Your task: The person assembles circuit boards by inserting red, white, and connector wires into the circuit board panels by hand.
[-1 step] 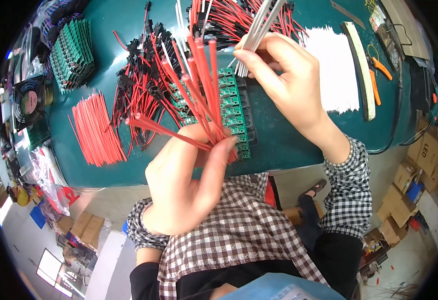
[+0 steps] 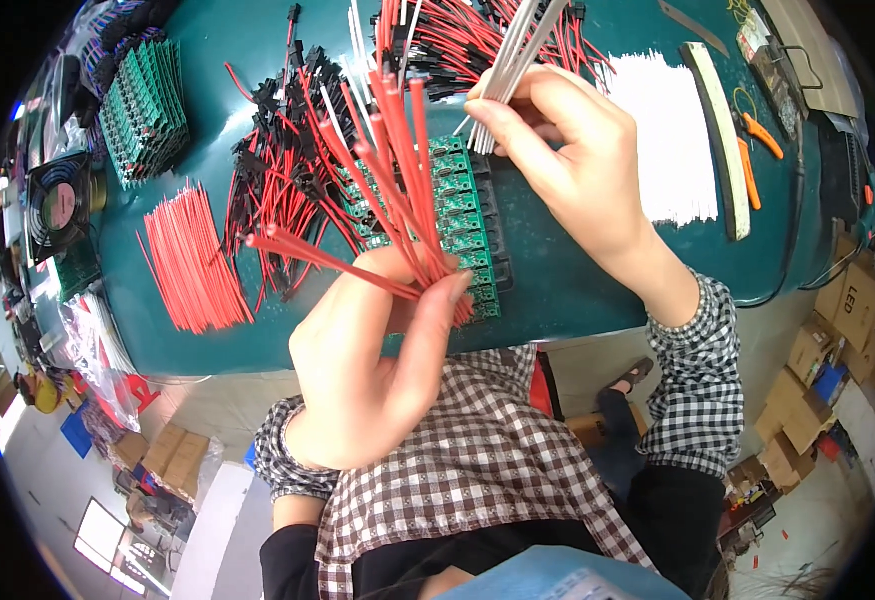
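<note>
Between thumb and fingers, my left hand pinches a bundle of red wires that fans out upward and to the left. Its fingertips are over the lower part of a green circuit board panel. My right hand is closed on a bundle of white wires, tilted up to the right, with the lower ends above the panel's top right corner. A black holder shows beside the panel. The bundles and my left hand hide part of the panel.
Loose red wires lie at left, below stacked green boards. Red-and-black connector leads pile up behind the panel. White wires lie at right, beside a curved pale strip and orange-handled pliers. A fan stands far left.
The red bundle in my left hand has tilted very slightly to the left. My right hand and its white wires stay almost still.
</note>
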The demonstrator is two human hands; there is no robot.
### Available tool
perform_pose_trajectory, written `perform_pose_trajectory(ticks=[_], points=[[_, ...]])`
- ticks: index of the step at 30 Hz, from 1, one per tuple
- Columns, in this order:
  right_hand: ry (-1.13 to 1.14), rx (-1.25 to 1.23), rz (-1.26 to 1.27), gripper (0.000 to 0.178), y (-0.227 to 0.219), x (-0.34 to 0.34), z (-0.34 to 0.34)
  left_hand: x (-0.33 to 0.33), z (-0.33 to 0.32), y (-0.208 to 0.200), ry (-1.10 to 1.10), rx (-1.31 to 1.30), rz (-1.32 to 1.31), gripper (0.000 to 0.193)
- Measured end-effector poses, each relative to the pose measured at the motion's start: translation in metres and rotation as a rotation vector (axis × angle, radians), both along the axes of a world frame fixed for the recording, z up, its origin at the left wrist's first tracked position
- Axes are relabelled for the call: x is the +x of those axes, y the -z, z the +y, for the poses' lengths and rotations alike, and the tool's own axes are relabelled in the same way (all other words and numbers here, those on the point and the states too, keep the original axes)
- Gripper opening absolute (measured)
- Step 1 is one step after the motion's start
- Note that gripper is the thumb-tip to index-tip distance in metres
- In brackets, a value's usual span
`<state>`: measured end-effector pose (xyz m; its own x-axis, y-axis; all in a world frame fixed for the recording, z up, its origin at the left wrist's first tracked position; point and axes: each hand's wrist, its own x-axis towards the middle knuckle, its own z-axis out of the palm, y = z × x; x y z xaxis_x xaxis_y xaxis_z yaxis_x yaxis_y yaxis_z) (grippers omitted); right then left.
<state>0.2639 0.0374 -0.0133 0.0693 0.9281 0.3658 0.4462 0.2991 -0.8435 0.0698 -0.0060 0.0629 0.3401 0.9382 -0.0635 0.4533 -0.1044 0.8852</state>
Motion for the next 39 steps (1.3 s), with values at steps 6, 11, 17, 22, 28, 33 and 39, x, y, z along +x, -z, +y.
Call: perform_pose_trajectory(ticks=[6, 11, 17, 22, 28, 33, 39], points=[[-0.025, 0.045, -0.046, 0.013, 0.003, -0.003, 0.003, 0.010, 0.001, 0.001, -0.040, -0.012, -0.044, 0.016], [0.001, -0.007, 0.074, 0.018, 0.002, -0.007, 0.003, 0.033, 0.014, 0.014, 0.014, 0.241, -0.055, 0.016], [-0.001, -0.292, 0.408, 0.018, 0.003, -0.005, 0.000, 0.029, 0.032, 0.026, -0.189, 0.213, -0.015, 0.011], [-0.023, -0.312, 0.483, 0.018, 0.007, -0.007, -0.001, 0.022, 0.039, 0.028, -0.305, 0.147, 0.052, 0.010], [-0.051, -0.294, 0.492, 0.016, 0.007, -0.009, 0.000, 0.025, 0.041, 0.028, -0.348, 0.141, 0.016, 0.008], [-0.046, -0.244, 0.470, 0.019, 0.009, -0.009, 0.001, 0.028, 0.043, 0.030, -0.348, 0.158, 0.016, 0.008], [-0.053, -0.246, 0.458, 0.019, 0.008, -0.009, 0.000, 0.030, 0.045, 0.032, -0.343, 0.173, 0.009, 0.007]])
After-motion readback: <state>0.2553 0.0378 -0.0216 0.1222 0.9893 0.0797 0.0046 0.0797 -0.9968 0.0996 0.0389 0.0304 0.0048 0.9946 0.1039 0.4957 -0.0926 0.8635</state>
